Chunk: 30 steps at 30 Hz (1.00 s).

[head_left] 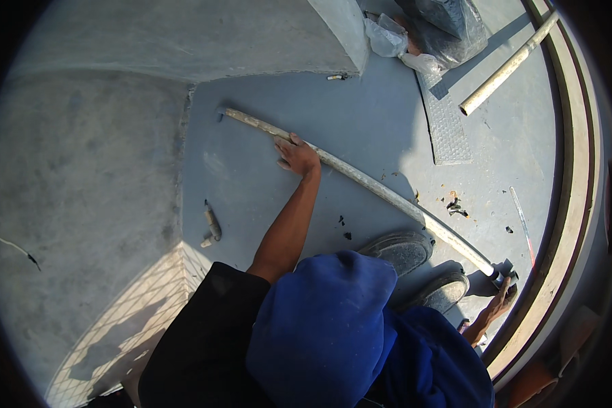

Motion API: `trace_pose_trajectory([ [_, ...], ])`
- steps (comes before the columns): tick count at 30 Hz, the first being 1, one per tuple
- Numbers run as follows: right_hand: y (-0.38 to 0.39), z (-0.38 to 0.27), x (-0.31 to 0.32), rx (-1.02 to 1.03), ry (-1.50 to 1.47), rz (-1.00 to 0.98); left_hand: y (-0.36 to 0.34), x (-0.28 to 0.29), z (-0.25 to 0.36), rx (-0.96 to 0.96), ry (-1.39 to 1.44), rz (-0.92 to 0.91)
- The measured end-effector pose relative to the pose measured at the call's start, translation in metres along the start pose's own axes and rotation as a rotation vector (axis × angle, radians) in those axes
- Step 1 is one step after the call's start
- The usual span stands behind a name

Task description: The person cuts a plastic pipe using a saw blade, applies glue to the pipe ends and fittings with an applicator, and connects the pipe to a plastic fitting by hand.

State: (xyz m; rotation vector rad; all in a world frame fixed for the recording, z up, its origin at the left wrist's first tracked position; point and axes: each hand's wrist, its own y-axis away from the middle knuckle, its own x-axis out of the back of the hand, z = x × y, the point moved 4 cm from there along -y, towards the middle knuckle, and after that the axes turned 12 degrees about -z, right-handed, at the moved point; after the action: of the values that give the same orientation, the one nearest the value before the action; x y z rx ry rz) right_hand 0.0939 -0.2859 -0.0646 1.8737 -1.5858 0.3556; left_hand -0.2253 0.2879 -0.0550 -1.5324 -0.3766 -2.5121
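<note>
The left hand lies against the long pale pipe on its upper-left stretch, fingers touching the tube and one fingertip reaching over it; whether they close around it I cannot tell. The right hand, well apart from the left, is at the pipe's lower-right end, its fingers up against a dark fitting there; how firmly they grip is hidden by the angle and shadow. The pipe runs slantwise over the grey floor, passing from beyond the left hand down to the right one, with most of its length between the two. Its far end, past the left hand, meets a small bluish-grey piece. Near the middle, on the person's side of the pipe, sit two dusty dark shoes, with blue clothing closer in. Left of the left forearm lies a small greyish, tool-like object. Dark scraps are scattered beyond the pipe, and a thin stick lies to their right. Farther out are a strip of bubble wrap, plastic bags and a second pale pipe, which slants toward the curved ledge.
</note>
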Motion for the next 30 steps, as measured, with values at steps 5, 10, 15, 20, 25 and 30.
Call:
trace_pose_trajectory([
  [5,0.010,-0.002,0.024,-0.034,-0.031,0.079,0.015,-0.030,0.012,-0.008,-0.073,-0.114],
  [10,0.014,-0.037,-0.012,-0.046,-0.073,0.020,-0.015,0.004,-0.011,0.120,0.000,-0.078],
  [15,0.017,-0.032,-0.015,-0.130,0.008,0.064,0.023,0.010,0.029,0.070,0.046,-0.181],
  [20,0.019,-0.035,-0.012,-0.087,0.029,0.097,-0.020,-0.014,-0.008,-0.070,-0.155,-0.045],
  [25,0.020,-0.038,-0.026,0.001,0.182,0.133,-0.024,-0.013,-0.013,-0.024,-0.139,-0.055],
  [30,0.028,-0.055,-0.042,-0.017,0.230,0.323,-0.030,-0.017,-0.009,-0.030,-0.152,-0.056],
])
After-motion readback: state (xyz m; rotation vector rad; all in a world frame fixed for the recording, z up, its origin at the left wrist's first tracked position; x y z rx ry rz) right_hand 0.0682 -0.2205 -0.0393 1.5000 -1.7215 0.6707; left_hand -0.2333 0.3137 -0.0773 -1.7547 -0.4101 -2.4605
